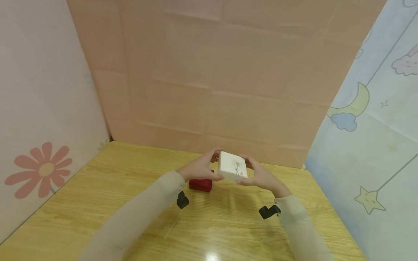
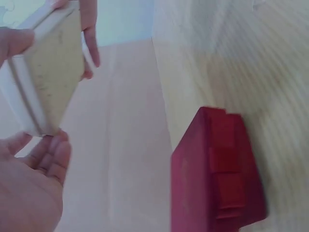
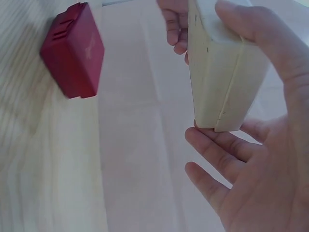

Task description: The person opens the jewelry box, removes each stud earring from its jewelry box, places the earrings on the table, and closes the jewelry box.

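Note:
Both hands hold a white square box [image 1: 232, 165] up above the table, tilted, with a flower drawing and a small red mark on its top. On its left side the left hand [image 1: 205, 166] grips it between thumb and fingers. The right hand [image 1: 261, 177] grips the opposite side the same way. In the right wrist view a seam runs along the side of the white box [image 3: 217, 72], and the fingertips support its lower edge. A red box [image 1: 200, 185] with raised latch-like tabs lies on the table, partly hidden behind the left hand.
The wooden table [image 1: 209, 224] has a pinkish-brown paper backdrop [image 1: 209, 72] at its far edge. Patterned wall sheets stand at both sides, a flower [image 1: 45, 169] on the left and a moon [image 1: 359, 99] on the right. Black straps with mounts circle both wrists.

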`<state>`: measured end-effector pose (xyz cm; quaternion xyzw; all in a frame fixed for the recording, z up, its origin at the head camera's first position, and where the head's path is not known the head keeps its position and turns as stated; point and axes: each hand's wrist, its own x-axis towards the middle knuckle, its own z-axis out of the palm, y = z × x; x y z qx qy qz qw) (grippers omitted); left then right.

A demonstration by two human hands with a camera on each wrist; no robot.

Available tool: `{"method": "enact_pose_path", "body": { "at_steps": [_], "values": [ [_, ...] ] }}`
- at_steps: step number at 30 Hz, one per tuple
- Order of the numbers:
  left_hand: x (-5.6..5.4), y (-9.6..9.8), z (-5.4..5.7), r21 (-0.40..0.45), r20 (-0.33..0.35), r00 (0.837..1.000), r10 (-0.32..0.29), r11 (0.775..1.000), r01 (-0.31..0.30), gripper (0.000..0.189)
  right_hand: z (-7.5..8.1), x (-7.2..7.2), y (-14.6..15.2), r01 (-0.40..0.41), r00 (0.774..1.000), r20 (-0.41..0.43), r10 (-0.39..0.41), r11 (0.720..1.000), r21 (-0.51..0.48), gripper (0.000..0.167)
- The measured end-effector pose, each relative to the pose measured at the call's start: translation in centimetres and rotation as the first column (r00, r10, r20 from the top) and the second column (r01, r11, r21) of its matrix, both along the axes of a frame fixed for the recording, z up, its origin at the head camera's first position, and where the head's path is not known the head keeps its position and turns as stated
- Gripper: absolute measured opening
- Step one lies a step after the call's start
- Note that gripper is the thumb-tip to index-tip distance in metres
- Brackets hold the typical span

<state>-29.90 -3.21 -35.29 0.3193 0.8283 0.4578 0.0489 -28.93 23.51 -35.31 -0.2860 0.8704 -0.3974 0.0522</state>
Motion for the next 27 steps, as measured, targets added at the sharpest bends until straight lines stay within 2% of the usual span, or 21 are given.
{"method": "enact_pose_path", "body": {
  "at_steps": [3,7,13,19,27],
  "values": [
    [0.2,-0.1,-0.3,0.068,0.064,0.998,0.011,0.998,-0.015,0.100,0.5,0.2,-0.1,-0.004,1.000,-0.016,0.004,1.000,-0.017,0.094],
    [0.4,0.0,-1.0,0.167,0.155,0.988,-0.003,0.986,-0.023,0.099,0.9,0.3,-0.3,-0.006,1.000,-0.019,0.006,1.000,-0.024,0.094],
    [0.4,0.3,-2.2,0.205,0.173,0.984,-0.051,0.979,0.015,0.084,1.0,0.4,-0.3,0.004,1.000,-0.014,-0.004,1.000,-0.016,0.092],
    [0.3,0.5,-2.7,0.235,0.217,0.975,-0.050,0.972,-0.002,0.081,0.9,0.2,-0.3,0.001,1.000,-0.019,-0.001,1.000,-0.006,0.087],
    [0.3,0.8,-3.2,0.331,0.301,0.949,-0.096,0.943,-0.010,0.083,1.0,0.1,-0.3,-0.022,1.000,-0.021,0.021,1.000,-0.016,0.085]
  ]
}}
